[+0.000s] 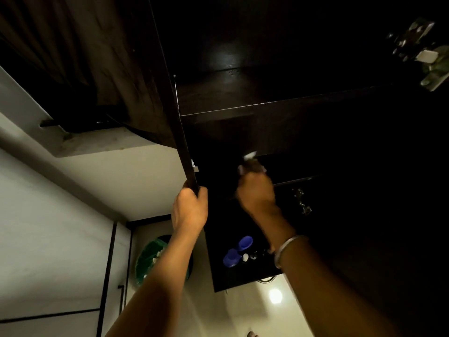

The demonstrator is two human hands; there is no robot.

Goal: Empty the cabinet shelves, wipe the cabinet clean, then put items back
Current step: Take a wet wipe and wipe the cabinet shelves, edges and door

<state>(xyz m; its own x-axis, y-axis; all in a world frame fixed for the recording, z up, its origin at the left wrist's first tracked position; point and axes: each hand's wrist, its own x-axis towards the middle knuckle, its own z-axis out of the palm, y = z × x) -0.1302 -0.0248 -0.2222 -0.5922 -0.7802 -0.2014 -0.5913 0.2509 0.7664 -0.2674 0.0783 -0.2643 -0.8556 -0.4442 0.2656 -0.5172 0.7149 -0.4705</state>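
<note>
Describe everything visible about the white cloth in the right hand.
The white cloth is small, crumpled and slightly blurred, looking like soft fabric or tissue. The right hand grips it in curled fingers, so only bits show above and beside the knuckles. It is raised inside the dark cabinet, at or near the front of a lower shelf; actual contact with the wood cannot be made out. Nothing else touches it.

A: Room surfaces?
B: White wall (56,195) at left, with thin black lines; pale glossy floor (243,310) below, carrying one bright light reflection (275,296).

A: Fixtures?
B: Round bin with green liner (151,259), low by the wall. Dark curtain (51,42) at upper left. Overall lighting dim.
</note>
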